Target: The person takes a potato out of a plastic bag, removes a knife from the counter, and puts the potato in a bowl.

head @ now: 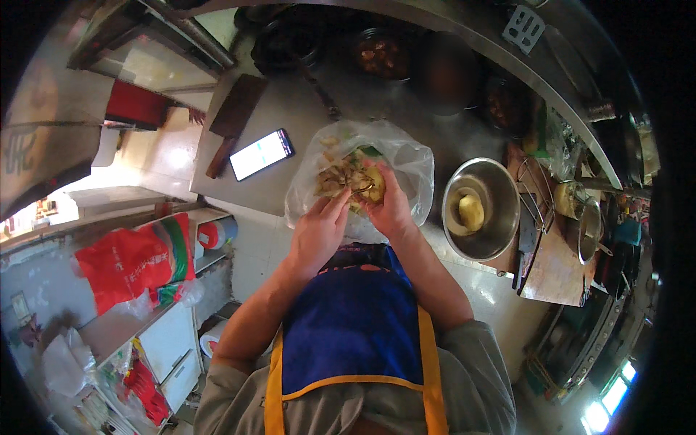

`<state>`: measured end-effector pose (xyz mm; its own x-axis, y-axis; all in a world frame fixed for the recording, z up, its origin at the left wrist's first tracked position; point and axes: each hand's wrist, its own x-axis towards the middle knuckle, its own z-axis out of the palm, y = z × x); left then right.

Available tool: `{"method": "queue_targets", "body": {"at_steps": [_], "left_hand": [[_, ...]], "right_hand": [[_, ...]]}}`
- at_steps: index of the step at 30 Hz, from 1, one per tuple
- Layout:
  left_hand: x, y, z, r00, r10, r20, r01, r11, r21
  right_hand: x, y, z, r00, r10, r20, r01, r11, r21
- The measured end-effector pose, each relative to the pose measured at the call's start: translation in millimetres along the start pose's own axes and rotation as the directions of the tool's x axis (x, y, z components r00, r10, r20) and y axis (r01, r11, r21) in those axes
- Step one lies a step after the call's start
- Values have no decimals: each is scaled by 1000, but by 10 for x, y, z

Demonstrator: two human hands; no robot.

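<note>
My right hand [390, 202] grips a yellowish potato [376, 184], its fingers around the far and near sides. In my left hand [325, 220] is a thin metal peeler [363, 189], laid against the potato; its handle is mostly hidden by the fingers. Both hands are over a translucent plastic bag [416, 163] spread on the counter. Brown and pale peelings [333, 182] lie in the bag beneath the hands, with some green scraps at the far side. To the right stands a stainless steel bowl [454, 179], holding one peeled potato [471, 213].
A lit phone [262, 154] lies left of the bag, beside a dark wooden block [239, 106]. Right of the bowl, a cleaver [525, 234] rests on a wooden cutting board [560, 261]. Dark pots with food [383, 57] line the back. A red sack [130, 261] is on the left shelf.
</note>
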<state>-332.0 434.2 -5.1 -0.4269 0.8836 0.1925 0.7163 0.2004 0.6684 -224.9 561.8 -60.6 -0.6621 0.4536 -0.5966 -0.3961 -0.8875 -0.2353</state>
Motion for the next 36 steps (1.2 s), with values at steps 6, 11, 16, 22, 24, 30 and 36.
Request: {"method": "queue_targets", "body": {"at_steps": [6,11,16,22,24,30,36], "left_hand": [[-101,79,1,983,-66,171,51,995,89],[-185,-28,73,973,22,231,-31,999,36],[-223,-30,32,972,-17,236,16,1000,6],[77,113,-70,990,-102,99,102,995,0],[69,128,-40,996,-58,72,57,998,8],[-226,33,90,967,-20,252,0,997,80],[-123,35,46,975,-84,206,78,996,39]], "right_hand": [[-64,107,-112,714,-498,492,519,-96,-850],[123,11,-218,997,-53,-48,51,997,-53],[66,47,-153,811,-550,197,477,429,-767],[62,33,52,982,-188,22,189,980,-68],[54,47,60,976,-217,26,218,975,-52],[109,48,-55,961,-252,-115,243,966,-90],[166,-5,-118,987,-158,-41,157,987,-31]]}}
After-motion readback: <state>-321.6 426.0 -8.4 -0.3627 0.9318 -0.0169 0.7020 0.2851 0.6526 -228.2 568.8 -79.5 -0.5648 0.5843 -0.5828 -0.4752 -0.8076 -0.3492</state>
